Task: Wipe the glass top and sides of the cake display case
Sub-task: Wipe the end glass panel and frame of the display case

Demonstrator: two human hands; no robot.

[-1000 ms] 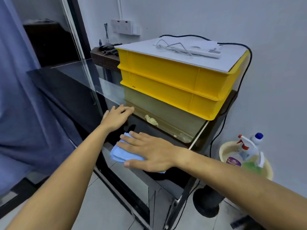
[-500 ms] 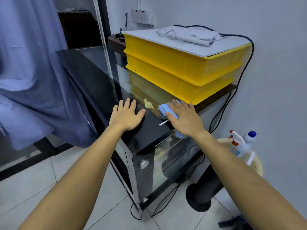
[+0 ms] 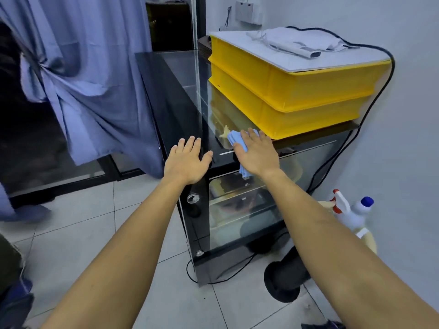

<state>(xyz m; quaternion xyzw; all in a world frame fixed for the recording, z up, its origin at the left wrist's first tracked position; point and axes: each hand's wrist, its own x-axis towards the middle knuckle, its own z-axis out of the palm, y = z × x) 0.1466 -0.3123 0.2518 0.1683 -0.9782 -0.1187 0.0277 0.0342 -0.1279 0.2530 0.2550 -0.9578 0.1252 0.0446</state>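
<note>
- Since half a second ago both hands have kept their places on the case top; the view has pulled back, so more floor and the case's lower front now show, and the cloth hangs a little further over the near edge.
- Curtain: blue, gathered, fills the view from 9 to 11 o'clock, hanging to the floor of pale tiles.
- Case: black-framed glass cabinet at centre, its top running away toward 12 o'clock; shelves show through the front pane.
- Crates: two yellow ones stacked on the case top at 1 o'clock, a white board laid over them with a power strip on it.
- Cable: black, loops from the board down the wall side at 3 o'clock.
- Black stand: on the floor at 5 o'clock, beside the case's foot.
- Basin: cream, at 4 o'clock behind the right forearm, holding a spray bottle and a blue-capped bottle.
- Left hand: flat, fingers spread wide, palm pressed on the black near corner of the case top, holding nothing.
- Right hand: flat, fingers straight, pressing the cloth on the glass top just in front of the lower crate.
- Cloth: light blue, folded, under the right palm; one end sticks out past the fingers, the other droops over the near edge.
- Yellowish scrap: on or under the glass, touching the cloth's far end; which, I cannot tell.
</note>
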